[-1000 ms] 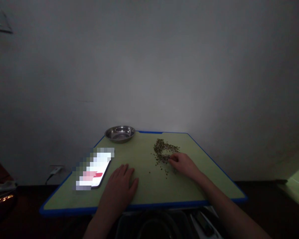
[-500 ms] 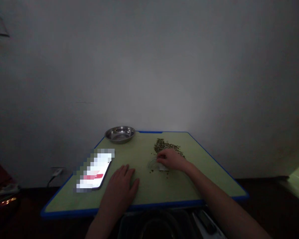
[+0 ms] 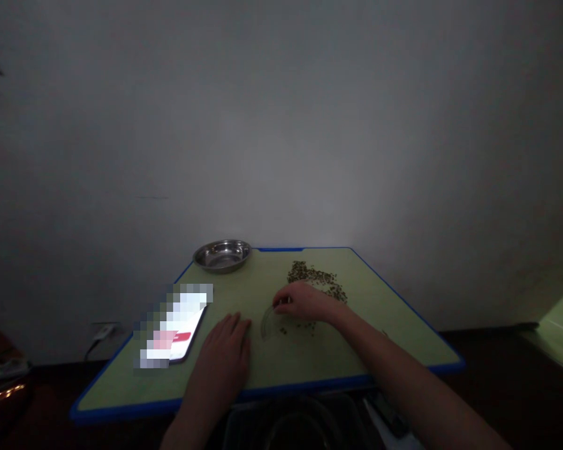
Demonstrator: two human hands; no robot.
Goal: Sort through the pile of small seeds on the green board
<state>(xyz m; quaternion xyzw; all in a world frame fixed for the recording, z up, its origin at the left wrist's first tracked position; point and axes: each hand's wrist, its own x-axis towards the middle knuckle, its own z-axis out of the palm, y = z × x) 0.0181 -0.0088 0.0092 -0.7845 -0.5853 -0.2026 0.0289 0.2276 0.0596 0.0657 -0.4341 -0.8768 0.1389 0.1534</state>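
Note:
Pinched in the fingers of my right hand (image 3: 304,300) is a clear, curved-edged object (image 3: 265,324); its kind is hard to make out, and my hand hides part of it. Just beyond that hand, small brown-green grains or seeds (image 3: 304,273) lie in a loose heap. A few stray grains (image 3: 283,330) are scattered nearer me, beside the clear object. My left hand (image 3: 225,350) rests palm down on the tabletop with its fingers stretched out, holding nothing.
A shallow steel bowl (image 3: 222,257) stands at the table's far left corner. The lit phone or tablet (image 3: 182,331), partly blurred out, lies left of my left hand. The pale green table (image 3: 263,275) has a blue edge, and a grey wall (image 3: 281,156) rises behind it.
My right hand has moved left and slightly toward me, bringing the clear object along, closer to my left hand. The left hand stays on the table. The view has shifted slightly.

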